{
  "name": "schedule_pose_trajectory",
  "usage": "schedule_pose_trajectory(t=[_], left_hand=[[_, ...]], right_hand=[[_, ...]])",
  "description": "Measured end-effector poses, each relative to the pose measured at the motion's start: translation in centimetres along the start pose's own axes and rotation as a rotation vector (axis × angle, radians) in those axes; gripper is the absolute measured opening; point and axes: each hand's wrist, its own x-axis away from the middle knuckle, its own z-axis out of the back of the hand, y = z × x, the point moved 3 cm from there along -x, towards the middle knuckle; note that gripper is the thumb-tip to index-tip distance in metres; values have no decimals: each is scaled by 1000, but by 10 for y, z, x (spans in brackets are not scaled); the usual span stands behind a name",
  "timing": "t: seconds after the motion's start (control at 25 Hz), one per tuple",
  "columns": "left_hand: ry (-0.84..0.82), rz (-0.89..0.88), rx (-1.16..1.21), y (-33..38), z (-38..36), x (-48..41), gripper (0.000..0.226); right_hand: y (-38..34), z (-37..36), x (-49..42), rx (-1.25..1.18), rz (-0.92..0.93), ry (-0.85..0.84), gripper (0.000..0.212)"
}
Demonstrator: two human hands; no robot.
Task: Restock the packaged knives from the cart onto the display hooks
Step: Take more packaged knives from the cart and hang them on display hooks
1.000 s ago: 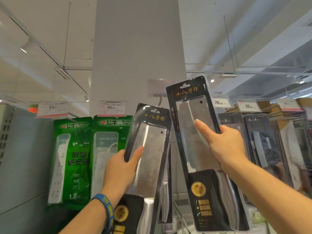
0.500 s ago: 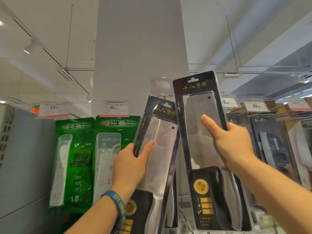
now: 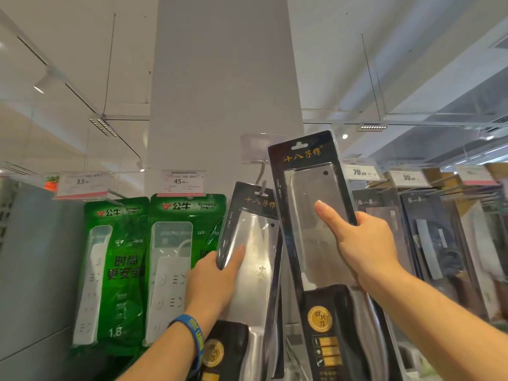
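Head view, looking upward at a display wall: two identical tall black blister packs, each a black card with gold lettering and a clear plastic bubble enclosing one steel cleaver with a black handle, are held up side by side. The left hand (image 3: 217, 279), with a blue printed wristband (image 3: 196, 332) at the wrist, grips the left cleaver pack (image 3: 255, 259) at its left edge, thumb laid across the clear front and fingers hidden behind. The hang hole at the top of this pack sits at the tip of a grey metal display hook (image 3: 261, 174) that curves down from a clear plastic label holder (image 3: 255, 148); whether the hook is fully through the hole cannot be determined. The right hand (image 3: 365, 248) grips the right cleaver pack (image 3: 316, 257) at its right edge, thumb pressed on the bubble over the blade and fingers curled round the card. This pack stands higher and nearer the camera, its left edge overlapping the left pack and its top covering part of the label holder. A broad grey square pillar (image 3: 222, 78) rises behind both. Left of the packs hang two green plastic bags, each containing a white power strip (image 3: 115, 270) (image 3: 176, 270), under white price tags reading 33 (image 3: 82, 184) and 45.90 (image 3: 182, 181). To the right hang further dark knife packs (image 3: 428, 237) beneath price tags reading 79.00 (image 3: 361, 173) and 39 (image 3: 409, 177), partly screened by the right hand.
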Motion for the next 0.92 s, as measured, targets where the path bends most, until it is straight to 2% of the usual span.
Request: schedule_pose_trajectory(t=[0.08, 0.2, 0.28, 0.32, 0.36, 0.4, 0.44, 0.52, 0.56, 0.64, 0.72, 0.76, 0.92], left_hand=[[-123, 126, 33, -2, -14, -11, 84], [-416, 304, 19, 7, -21, -24, 86], [-546, 298, -170, 12, -17, -29, 78], [-540, 220, -321, 16, -13, -32, 72], [-449, 102, -464, 23, -8, -34, 64], [-289, -40, -540, 33, -1, -37, 60], [-114, -186, -508, 51, 10, -37, 68], [97, -483, -344, 95, 32, -39, 83], [170, -633, -373, 118, 42, -44, 80], [265, -867, -569, 159, 57, -54, 53], [284, -953, -756, 182, 67, -61, 27], [254, -959, -792, 185, 67, -65, 27], [36, -796, -615, 176, 66, -80, 22]], right_hand=[[2, -2, 2, 4, 6, -16, 118], [9, -3, 8, 18, 1, -44, 112], [15, -2, 14, 40, 3, -51, 114], [18, -1, 17, 46, -1, -57, 115], [21, 2, 18, 53, -15, -60, 114], [25, 4, 20, 59, -26, -65, 109], [27, 6, 21, 58, -31, -69, 103], [31, 4, 25, 41, -42, -82, 96], [34, 0, 28, 33, -51, -86, 93], [38, -11, 35, 22, -93, -106, 105], [40, -22, 43, 14, -119, -124, 115], [39, -27, 47, 15, -127, -141, 114], [35, -48, 55, 30, -152, -187, 96]])
